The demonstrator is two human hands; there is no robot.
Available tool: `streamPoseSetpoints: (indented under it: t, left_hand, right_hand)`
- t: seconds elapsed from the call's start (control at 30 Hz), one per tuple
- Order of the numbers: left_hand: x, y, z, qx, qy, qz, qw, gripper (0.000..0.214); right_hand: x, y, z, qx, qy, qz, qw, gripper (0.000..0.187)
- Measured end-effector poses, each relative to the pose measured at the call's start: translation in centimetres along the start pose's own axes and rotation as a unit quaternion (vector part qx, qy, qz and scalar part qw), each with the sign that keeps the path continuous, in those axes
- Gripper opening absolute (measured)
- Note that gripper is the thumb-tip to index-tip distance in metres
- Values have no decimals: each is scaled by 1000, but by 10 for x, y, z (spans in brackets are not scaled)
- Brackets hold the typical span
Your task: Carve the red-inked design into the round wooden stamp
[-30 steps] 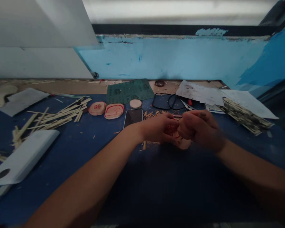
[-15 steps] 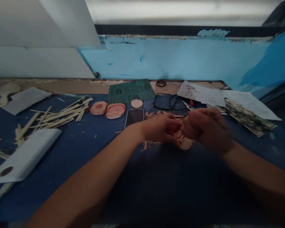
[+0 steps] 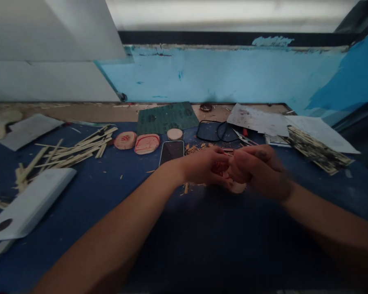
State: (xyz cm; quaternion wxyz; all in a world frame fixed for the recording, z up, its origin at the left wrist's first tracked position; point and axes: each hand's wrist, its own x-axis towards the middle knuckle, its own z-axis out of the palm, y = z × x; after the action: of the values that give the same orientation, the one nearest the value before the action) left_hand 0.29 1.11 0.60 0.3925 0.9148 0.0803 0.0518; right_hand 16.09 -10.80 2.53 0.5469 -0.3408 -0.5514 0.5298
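Observation:
My left hand (image 3: 202, 165) is closed around the near-left side of a pale wooden piece (image 3: 238, 188) with red markings, holding it on the table. Over the same piece, my right hand (image 3: 257, 169) makes a fist around a carving tool, whose rounded handle end (image 3: 260, 154) shows at the top of the fist. The tool's blade is hidden behind the fingers. Wood shavings (image 3: 199, 148) lie around and behind the piece. To the left are two wood blanks with red drawings, one rounded (image 3: 125, 140) and one squarish (image 3: 146, 144).
A phone (image 3: 171, 152) lies beside my left wrist, with a small plain wood disc (image 3: 174, 134) and green sandpaper (image 3: 168, 117) behind. Thin wood sticks (image 3: 76, 151) and a white power strip (image 3: 33, 204) are at left. Scissors (image 3: 244, 138), a black cord (image 3: 208, 136) and papers (image 3: 257, 118) lie at right.
My right fist has shifted slightly left and down over the wooden piece, turning a little. My left hand keeps its hold. The whole view has shifted slightly.

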Motion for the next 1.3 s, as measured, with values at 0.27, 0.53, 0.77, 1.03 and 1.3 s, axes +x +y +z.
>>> streamPoseSetpoints:
  t: [0.27, 0.53, 0.77, 1.03, 1.3]
  left_hand:
    - [0, -2, 1, -4, 1, -9, 1000, 39]
    - [1, -2, 1, -7, 0, 0, 1000, 41]
    - [-1, -4, 1, -4, 0, 3, 1000, 38]
    - [-1, 2, 0, 4, 4, -4, 1000, 29]
    - [-2, 1, 1, -2, 5, -6, 1000, 32]
  right_hand:
    - [-5, 9, -5, -18, -10, 30, 999, 48]
    - [-4, 9, -4, -37, -21, 29, 999, 49]
    - [-5, 10, -8, -48, -6, 26, 998, 47]
    - [1, 5, -3, -3, 11, 8, 1000, 51]
    - [0, 0, -1, -10, 4, 17, 1000, 54]
